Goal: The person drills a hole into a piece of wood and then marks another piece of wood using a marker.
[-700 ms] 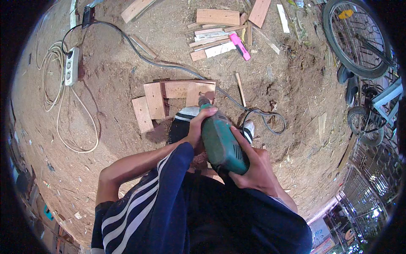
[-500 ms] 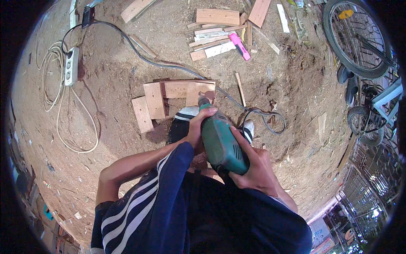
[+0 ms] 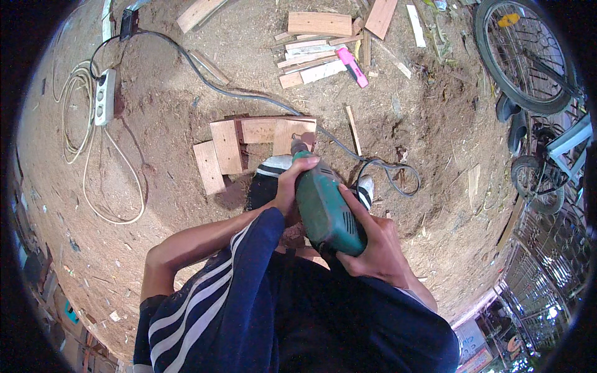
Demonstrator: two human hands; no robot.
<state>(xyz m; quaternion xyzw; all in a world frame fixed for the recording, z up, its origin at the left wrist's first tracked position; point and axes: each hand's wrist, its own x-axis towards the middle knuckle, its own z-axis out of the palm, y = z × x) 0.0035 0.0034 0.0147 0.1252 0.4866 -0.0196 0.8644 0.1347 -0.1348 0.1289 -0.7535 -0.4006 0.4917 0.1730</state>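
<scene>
A green drill (image 3: 326, 211) is held in both hands, pointing away from me. My left hand (image 3: 295, 177) is closed round its front, just behind the chuck (image 3: 300, 145). My right hand (image 3: 373, 242) grips its rear, fingers along the right side. The drill's tip is at the right-hand board (image 3: 286, 133) of a small group of wooden boards (image 3: 225, 146) on the dirt floor; whether it touches cannot be told. The boards have small dark holes. My striped shoes (image 3: 273, 166) show beside the drill, partly hidden by it and my arms.
Loose offcuts (image 3: 319, 23) and a pink tool or marker (image 3: 352, 67) lie farther ahead. A white power strip (image 3: 104, 96) with coiled cable (image 3: 84, 186) is on the left. A black cord (image 3: 236, 95) crosses behind the boards. Bicycles (image 3: 522, 56) line the right side.
</scene>
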